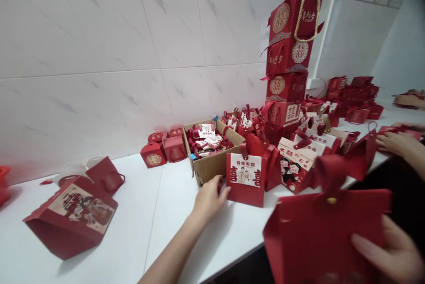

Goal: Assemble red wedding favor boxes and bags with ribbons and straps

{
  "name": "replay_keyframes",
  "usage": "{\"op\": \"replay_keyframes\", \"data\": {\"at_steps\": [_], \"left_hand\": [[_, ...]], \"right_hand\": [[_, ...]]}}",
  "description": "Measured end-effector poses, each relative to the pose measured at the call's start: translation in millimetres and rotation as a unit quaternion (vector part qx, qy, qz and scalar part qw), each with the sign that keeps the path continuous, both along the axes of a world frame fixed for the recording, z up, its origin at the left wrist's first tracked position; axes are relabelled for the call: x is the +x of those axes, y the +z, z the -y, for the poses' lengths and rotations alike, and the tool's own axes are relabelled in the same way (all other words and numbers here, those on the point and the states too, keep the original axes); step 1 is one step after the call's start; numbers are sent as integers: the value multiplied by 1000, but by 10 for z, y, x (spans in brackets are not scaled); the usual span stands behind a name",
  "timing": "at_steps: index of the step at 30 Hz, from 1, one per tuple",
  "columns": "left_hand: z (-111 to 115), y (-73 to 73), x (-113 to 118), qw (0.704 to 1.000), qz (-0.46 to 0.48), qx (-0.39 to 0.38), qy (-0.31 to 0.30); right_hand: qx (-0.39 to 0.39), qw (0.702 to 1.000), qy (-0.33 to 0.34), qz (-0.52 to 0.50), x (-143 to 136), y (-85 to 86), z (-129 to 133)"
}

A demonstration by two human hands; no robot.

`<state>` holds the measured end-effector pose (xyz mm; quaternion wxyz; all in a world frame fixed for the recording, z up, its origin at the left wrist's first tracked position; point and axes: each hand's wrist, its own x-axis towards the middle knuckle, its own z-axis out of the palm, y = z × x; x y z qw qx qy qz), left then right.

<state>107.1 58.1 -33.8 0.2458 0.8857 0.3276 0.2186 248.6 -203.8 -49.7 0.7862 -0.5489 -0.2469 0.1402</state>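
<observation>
My right hand [392, 248] grips a red gift box [325, 235] with a strap loop on top, held close to the camera beyond the counter's front edge. My left hand [209, 197] is on the white counter with thumb and fingers apart, right beside the left edge of an upright red gift box with a couple's picture [245, 195]. Whether its fingertips touch that box I cannot tell. Behind it stands a cardboard box [212, 164] filled with small red items and printed cards. More strap-topped gift boxes [295, 166] crowd the counter to the right.
A tall stack of red boxes [285, 58] rises near the tiled wall. Small red boxes [154, 153] sit left of the carton, and a larger red box [76, 217] lies at left. At far right, another person's hands [401, 140] work over red boxes.
</observation>
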Motion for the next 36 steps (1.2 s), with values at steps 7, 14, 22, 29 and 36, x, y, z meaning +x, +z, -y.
{"op": "replay_keyframes", "data": {"at_steps": [7,14,22,29,36], "left_hand": [[-484,642,-711,947,286,9,145],[-734,242,-1201,889,420,14,184],[-568,203,-1265,911,393,-100,66],[-541,264,-1429,869,391,-304,2],[-546,191,-1385,932,338,-134,-3]], "right_hand": [[68,934,205,284,-731,465,-1216],[73,890,13,450,-1362,341,-2551],[99,838,176,507,-1429,6,-2677],[125,922,90,355,-1228,183,-2571],[35,904,424,50,-1165,251,-2568]]}}
